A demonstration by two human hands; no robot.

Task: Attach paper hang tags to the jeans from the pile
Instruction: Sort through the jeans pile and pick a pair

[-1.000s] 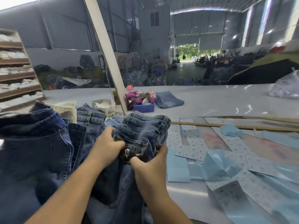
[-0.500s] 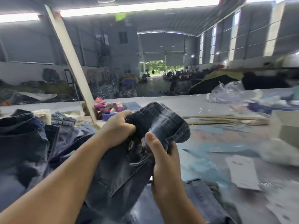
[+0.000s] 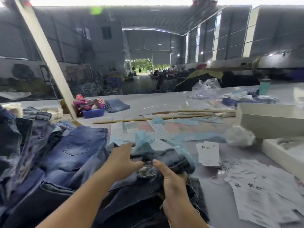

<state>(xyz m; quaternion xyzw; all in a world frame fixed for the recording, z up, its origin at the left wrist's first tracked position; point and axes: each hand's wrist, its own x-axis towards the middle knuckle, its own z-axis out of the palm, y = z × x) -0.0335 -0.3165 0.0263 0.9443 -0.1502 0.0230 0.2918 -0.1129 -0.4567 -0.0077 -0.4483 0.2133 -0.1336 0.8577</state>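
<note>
Both hands, left hand and right hand, have fingers clamped on the jeans waistband near the table's front edge; loose blue plastic beside could snag, and the paper tag lies apart.

Blue bin of colourful items beside slanted white post.

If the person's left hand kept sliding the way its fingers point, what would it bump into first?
Probably the crumpled light-blue translucent plastic sheet lying just past the left hand, whose fingertips reach its edge over the dark denim jeans; depth is unclear.
</note>
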